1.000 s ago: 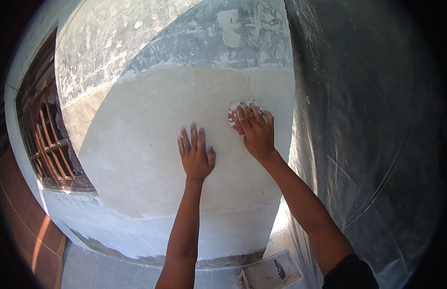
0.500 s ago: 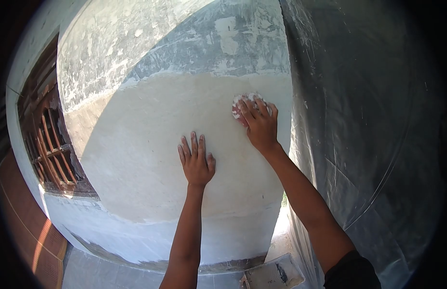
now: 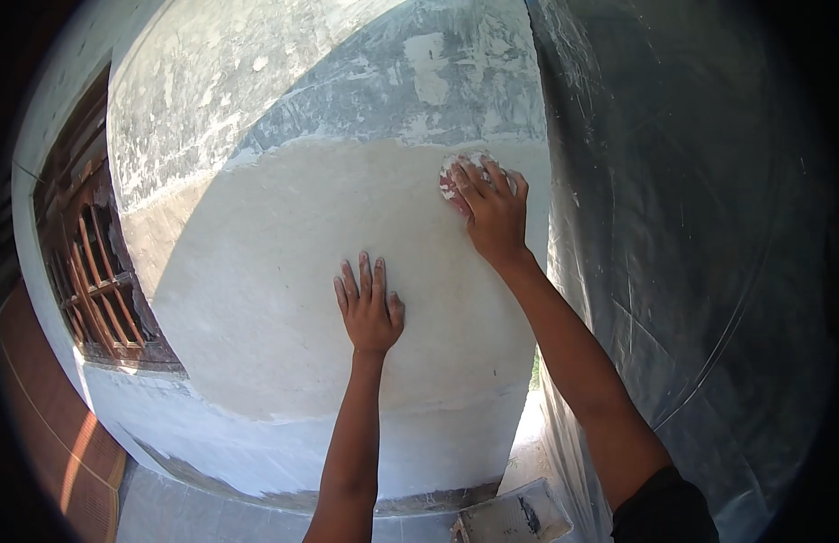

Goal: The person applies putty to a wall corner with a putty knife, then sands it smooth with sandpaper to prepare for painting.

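Note:
My right hand (image 3: pixel 499 215) presses a round reddish pad (image 3: pixel 451 185), smeared with white, against the wall (image 3: pixel 284 299). Its fingers curl over the pad's top and right side, covering much of it. Lower and to the left, my left hand (image 3: pixel 370 308) lies flat on the same wall with its fingers stretched out, holding nothing. White dust marks its fingertips. Around both hands the wall has a smooth pale coat; above them begins a rougher grey band with light patches.
A wooden window with bars (image 3: pixel 103 281) is set in the wall at the left. Dark plastic sheeting (image 3: pixel 682 226) hangs along the right side. On the floor below stands a shallow tray-like container (image 3: pixel 514 520). Reddish-brown matting (image 3: pixel 48 407) shows at the lower left.
My right hand has slid the pad a little upward and slightly right along the wall. My left hand stays in nearly the same place.

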`<state>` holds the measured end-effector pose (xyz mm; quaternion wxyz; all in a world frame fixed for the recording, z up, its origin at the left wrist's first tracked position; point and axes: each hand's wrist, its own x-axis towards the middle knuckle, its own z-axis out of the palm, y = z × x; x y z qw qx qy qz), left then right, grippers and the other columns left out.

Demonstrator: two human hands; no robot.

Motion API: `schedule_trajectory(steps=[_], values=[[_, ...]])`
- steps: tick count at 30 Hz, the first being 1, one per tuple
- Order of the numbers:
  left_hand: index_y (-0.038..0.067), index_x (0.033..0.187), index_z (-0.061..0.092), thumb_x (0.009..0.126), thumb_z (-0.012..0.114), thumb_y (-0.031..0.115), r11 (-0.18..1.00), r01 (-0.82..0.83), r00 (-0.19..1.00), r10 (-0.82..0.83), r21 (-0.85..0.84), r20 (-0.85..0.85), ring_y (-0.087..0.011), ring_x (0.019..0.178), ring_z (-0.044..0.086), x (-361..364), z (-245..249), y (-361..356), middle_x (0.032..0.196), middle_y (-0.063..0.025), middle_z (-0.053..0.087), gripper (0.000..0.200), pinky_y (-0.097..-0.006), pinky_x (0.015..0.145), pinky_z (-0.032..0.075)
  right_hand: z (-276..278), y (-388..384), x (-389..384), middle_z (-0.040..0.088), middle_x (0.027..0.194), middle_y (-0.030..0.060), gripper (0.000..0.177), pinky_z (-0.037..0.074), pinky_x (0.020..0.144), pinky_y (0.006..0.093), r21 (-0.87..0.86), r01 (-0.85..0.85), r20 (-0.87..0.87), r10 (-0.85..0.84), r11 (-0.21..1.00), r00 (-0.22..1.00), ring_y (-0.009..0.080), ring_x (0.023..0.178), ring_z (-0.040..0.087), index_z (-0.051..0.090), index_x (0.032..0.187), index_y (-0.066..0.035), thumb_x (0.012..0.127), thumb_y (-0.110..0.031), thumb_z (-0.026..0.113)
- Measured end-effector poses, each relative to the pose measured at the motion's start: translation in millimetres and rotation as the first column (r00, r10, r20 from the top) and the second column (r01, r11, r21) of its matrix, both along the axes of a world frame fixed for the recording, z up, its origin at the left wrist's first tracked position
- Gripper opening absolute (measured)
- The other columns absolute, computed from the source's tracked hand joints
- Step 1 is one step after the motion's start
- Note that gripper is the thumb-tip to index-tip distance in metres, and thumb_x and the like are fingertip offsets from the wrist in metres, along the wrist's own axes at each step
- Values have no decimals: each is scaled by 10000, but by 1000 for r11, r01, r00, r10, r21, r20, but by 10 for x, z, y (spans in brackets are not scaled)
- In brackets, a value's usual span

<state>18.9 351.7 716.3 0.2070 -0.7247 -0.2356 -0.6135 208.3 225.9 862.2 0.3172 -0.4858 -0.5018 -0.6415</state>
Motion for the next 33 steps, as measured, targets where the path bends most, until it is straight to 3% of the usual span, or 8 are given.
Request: schedule_trajectory(steps=[7, 12, 15, 17, 18, 20, 28, 33], values=[[73, 1460, 477, 911, 457, 256, 1000, -21, 1000, 21, -6, -12, -433, 1496, 195, -23, -157, 8, 1584, -154, 355, 579, -584, 1202, 107, -1452, -291, 129, 598, 1360, 35, 601, 326, 1030, 543, -122, -108, -88, 97, 987, 991, 272, 1277, 504, 586, 1336, -114, 752, -12, 683], [85, 1459, 484, 916, 456, 266, 1000, -24, 1000, 24, -11, -9, -427, 1494, 208, -3, -165, 25, 1584, -148, 358, 573, -585, 1200, 112, -907, -399, -137, 628, 1308, 54, 597, 318, 1031, 542, -91, -142, -84, 135, 986, 987, 267, 1237, 526, 602, 1311, -106, 729, 8, 664], [93, 1451, 498, 916, 462, 269, 999, -22, 1000, 22, -26, -15, -424, 1492, 217, -23, -151, 3, 1580, -147, 365, 564, -584, 1199, 117, -278, -408, -530, 680, 1207, 72, 576, 406, 978, 472, -84, -143, -44, 140, 986, 989, 258, 1114, 596, 628, 1273, -90, 712, 35, 638], [95, 1447, 503, 916, 463, 267, 999, -24, 1000, 24, -25, -12, -423, 1490, 222, -23, -131, 13, 1577, -146, 372, 560, -585, 1198, 120, -36, -428, -644, 720, 1056, 77, 563, 490, 857, 395, -393, -182, -275, 73, 901, 959, 250, 985, 644, 638, 1256, -75, 704, 38, 635], [97, 1444, 508, 916, 465, 265, 999, -18, 1000, 18, -27, -12, -423, 1489, 227, -26, -152, 5, 1573, -146, 378, 556, -585, 1197, 124, -31, -413, -606, 720, 1056, 77, 563, 490, 857, 395, -397, -185, -282, 72, 899, 957, 250, 985, 644, 638, 1256, -75, 704, 38, 635], [97, 1441, 512, 915, 465, 262, 1000, -15, 1000, 15, -27, -14, -421, 1488, 233, -33, -174, -1, 1569, -145, 385, 553, -583, 1197, 128, -68, -416, -469, 725, 954, 85, 531, 521, 761, 365, -278, -254, -152, 219, 926, 964, 250, 938, 667, 656, 1234, -68, 713, 30, 642], [101, 1435, 522, 913, 464, 257, 1000, -18, 1000, 18, -5, 19, -404, 1489, 246, -11, -163, 4, 1566, -134, 396, 547, -569, 1201, 139, -402, -592, -62, 716, 1068, 80, 496, 492, 823, 401, -220, -249, -184, 210, 943, 960, 264, 981, 661, 682, 1142, -63, 670, 89, 664], [109, 1435, 524, 902, 476, 248, 999, -35, 999, 35, -8, 15, -401, 1489, 246, -4, -168, 21, 1571, -122, 392, 552, -574, 1199, 141, 206, -444, -232, 710, 1085, 65, 451, 472, 865, 400, -6, -315, 4, 315, 949, 949, 250, 1022, 649, 683, 1092, -66, 659, 60, 698]])
